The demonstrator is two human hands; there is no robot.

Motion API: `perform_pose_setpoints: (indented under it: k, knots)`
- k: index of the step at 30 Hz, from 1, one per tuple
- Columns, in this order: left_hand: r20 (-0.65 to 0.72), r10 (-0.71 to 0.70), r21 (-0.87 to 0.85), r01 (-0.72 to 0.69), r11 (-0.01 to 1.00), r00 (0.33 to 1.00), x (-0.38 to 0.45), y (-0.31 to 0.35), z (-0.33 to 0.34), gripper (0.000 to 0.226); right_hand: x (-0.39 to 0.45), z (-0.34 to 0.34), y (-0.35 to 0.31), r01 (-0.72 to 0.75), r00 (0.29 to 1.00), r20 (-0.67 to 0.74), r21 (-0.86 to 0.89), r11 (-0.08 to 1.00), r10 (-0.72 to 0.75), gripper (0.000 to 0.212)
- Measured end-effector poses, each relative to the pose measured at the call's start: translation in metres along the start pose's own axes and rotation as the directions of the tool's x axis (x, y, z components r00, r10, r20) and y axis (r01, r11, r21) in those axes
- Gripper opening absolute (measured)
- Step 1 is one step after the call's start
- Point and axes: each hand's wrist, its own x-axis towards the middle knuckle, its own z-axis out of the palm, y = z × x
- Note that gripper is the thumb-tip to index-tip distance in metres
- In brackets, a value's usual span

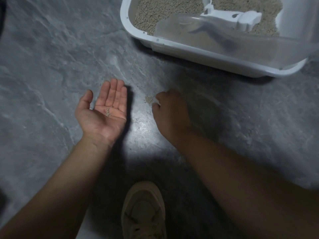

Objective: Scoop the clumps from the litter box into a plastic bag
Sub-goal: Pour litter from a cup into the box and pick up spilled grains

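Observation:
My left hand (105, 109) lies palm up and flat above the grey floor, with a few litter grains (108, 112) resting in the palm. My right hand (170, 112) is curled knuckles up on the floor, its fingertips touching a small pile of spilled litter (148, 99). The white litter box (128, 23) sits at the upper right, filled with beige litter (165, 9). A white scoop (241, 18) rests inside it under a translucent flap (207, 40). No plastic bag is in view.
Grey marbled floor (51, 57) surrounds the hands, with stray grains scattered near the box. A beige shoe (144, 211) stands at the bottom centre. A white upright wall of the box's housing (300, 16) rises at the top right.

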Motion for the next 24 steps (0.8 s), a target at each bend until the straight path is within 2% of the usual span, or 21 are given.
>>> perform_pose_setpoints:
  k: [2, 4, 9, 14, 16, 24]
  knots:
    - [-0.005, 0.0, 0.006, 0.0, 1.0, 1.0, 0.0, -0.001, 0.0, 0.042, 0.003, 0.001, -0.009, 0.024, 1.0, -0.02, -0.028, 0.999, -0.024, 0.02]
    - [-0.007, -0.001, 0.013, 0.001, 1.0, 1.0, 0.0, -0.001, 0.0, 0.042, 0.006, -0.004, -0.016, 0.062, 0.998, 0.02, -0.077, 0.995, -0.06, 0.02]
    - [-0.009, -0.01, 0.014, 0.01, 1.0, 1.0, -0.001, -0.002, 0.0, 0.043, 0.012, -0.015, -0.026, 0.163, 0.984, 0.117, -0.258, 0.952, -0.137, 0.003]
    - [-0.012, -0.019, 0.023, 0.019, 1.0, 1.0, 0.0, -0.005, 0.0, 0.044, 0.013, -0.024, -0.034, 0.254, 0.961, 0.195, -0.345, 0.903, -0.196, 0.023]
    - [-0.011, -0.02, 0.031, 0.021, 0.999, 1.0, 0.0, -0.007, 0.001, 0.045, 0.014, -0.024, -0.037, 0.288, 0.952, 0.214, -0.371, 0.883, -0.22, 0.021]
    - [0.019, -0.015, 0.063, 0.014, 0.998, 1.0, 0.001, -0.008, 0.002, 0.046, 0.023, -0.027, -0.04, 0.256, 0.954, 0.233, -0.295, 0.92, -0.19, 0.01]
